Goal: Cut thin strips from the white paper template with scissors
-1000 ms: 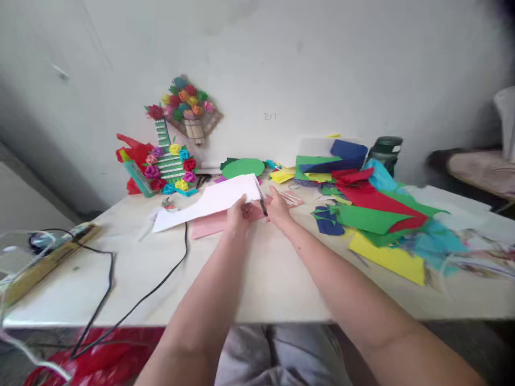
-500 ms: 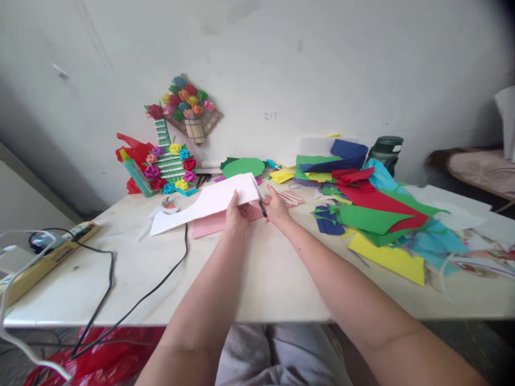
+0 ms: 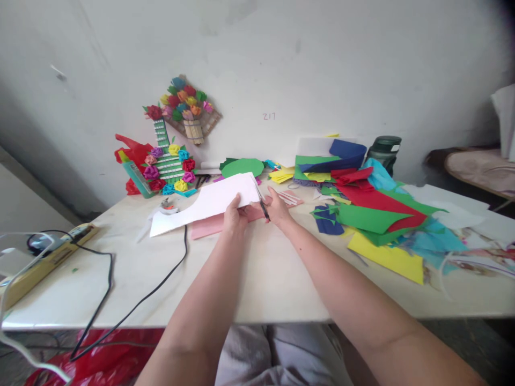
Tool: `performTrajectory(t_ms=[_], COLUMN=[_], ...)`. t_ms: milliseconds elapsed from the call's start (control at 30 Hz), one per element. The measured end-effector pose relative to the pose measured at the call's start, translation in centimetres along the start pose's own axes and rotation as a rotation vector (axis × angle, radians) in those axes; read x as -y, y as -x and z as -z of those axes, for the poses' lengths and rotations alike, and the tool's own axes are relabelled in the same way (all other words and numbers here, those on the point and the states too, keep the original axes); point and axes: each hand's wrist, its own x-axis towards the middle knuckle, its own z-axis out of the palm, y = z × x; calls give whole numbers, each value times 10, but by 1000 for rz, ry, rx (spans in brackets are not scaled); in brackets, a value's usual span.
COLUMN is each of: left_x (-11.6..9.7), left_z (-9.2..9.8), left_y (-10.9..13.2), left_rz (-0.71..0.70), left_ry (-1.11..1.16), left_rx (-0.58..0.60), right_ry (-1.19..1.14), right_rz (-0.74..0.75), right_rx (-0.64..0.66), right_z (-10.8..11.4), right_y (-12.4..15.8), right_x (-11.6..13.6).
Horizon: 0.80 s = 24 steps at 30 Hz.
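Note:
My left hand (image 3: 235, 215) pinches the near edge of a white sheet of paper (image 3: 217, 199), its thumb on top. The sheet is tilted above the table, with a curved cut on its left side. My right hand (image 3: 277, 210) grips a pair of scissors with dark handles (image 3: 264, 208). The blades lie along the right edge of the white sheet. Below the sheet, a pink sheet (image 3: 205, 226) rests on the table, and thin white strips (image 3: 290, 198) lie on its right end.
Coloured paper, including a green piece (image 3: 372, 219) and a yellow sheet (image 3: 386, 258), is heaped on the right. A glue bottle (image 3: 137, 177) and paper-flower crafts (image 3: 173, 163) stand back left. A black cable (image 3: 156, 287) crosses the table from a power strip (image 3: 48, 262).
Both hands stay almost in place, still holding the paper and scissors. The scissor handles have shifted very slightly; the whole view has moved a little.

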Motion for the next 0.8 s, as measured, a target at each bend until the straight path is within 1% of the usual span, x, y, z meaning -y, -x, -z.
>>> performTrajectory(t_ms=[100, 400, 533, 800], left_x=[2, 5, 5, 3], left_z=[1, -3, -3, -2], left_y=[1, 8, 8, 6], left_rz=[-1, -2, -2, 14], left_ry=[-24, -41, -35, -39], left_rx=[22, 20, 6, -8], right_ry=[-21, -53, -38, 35], right_rz=[1, 19, 10, 12], right_rx=[5, 25, 28, -14], right_z=[1, 4, 4, 4], right_y=[-2, -7, -6, -2], right_x=[-2, -7, -6, 2])
